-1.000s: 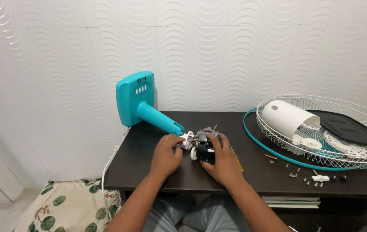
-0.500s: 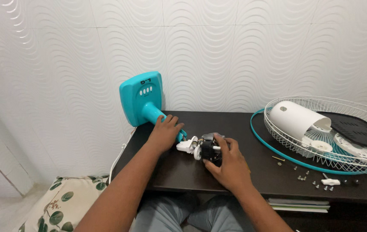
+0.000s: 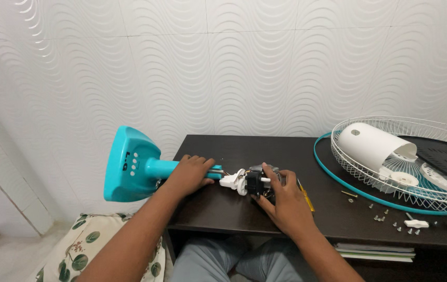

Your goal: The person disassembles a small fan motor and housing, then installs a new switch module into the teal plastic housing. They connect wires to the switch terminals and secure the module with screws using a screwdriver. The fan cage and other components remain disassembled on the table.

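We see a teal fan stand (image 3: pixel 129 164) lying on its side, with its flat base hanging past the left end of the dark table (image 3: pixel 333 214). Its neck points right, toward the fan motor (image 3: pixel 257 183), which lies near the middle of the table. The motor sits just right of the left hand (image 3: pixel 191 175) and right under the right hand's fingers.

The left hand is wrapped around the teal neck and holds it tight. The right hand (image 3: pixel 283 201) is cupped over the motor, with the fingers bent and touching it. We cannot tell if it grips the motor or just rests on it.

Half a second ago the stand stood more upright by the wall. Now it is tipped over and its base sticks out to the left. The left hand has stayed on the neck.

To the right lie a white wire fan guard (image 3: pixel 443 156), a white motor cover (image 3: pixel 372 146) inside it, and small screws (image 3: pixel 391 219).
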